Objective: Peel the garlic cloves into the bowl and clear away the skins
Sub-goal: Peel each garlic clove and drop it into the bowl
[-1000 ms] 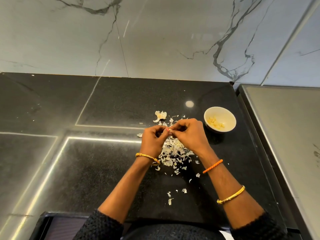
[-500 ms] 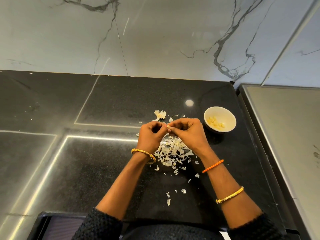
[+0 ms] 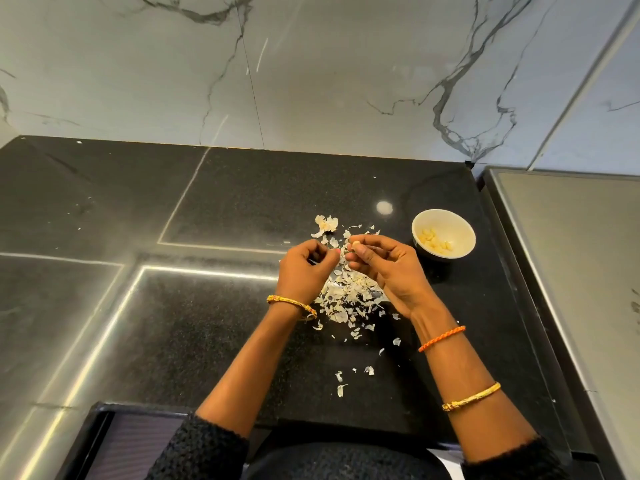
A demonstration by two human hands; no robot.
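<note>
My right hand (image 3: 388,265) pinches a pale garlic clove (image 3: 355,244) between thumb and fingertips, above a heap of papery garlic skins (image 3: 349,299) on the black counter. My left hand (image 3: 304,268) hovers just left of it with curled fingers; whether a scrap of skin is between them is hidden. A small white bowl (image 3: 460,223) stands to the right of my right hand and holds several peeled yellowish cloves (image 3: 434,241).
A garlic husk piece (image 3: 325,225) lies beyond my hands. Loose skin flakes (image 3: 341,389) are scattered toward me. A marble wall backs the counter (image 3: 207,306). A grey steel surface (image 3: 571,271) borders the right side.
My hands were pressed together on the clove; now they have come apart, the left drawing back leftward while the right keeps the clove.
</note>
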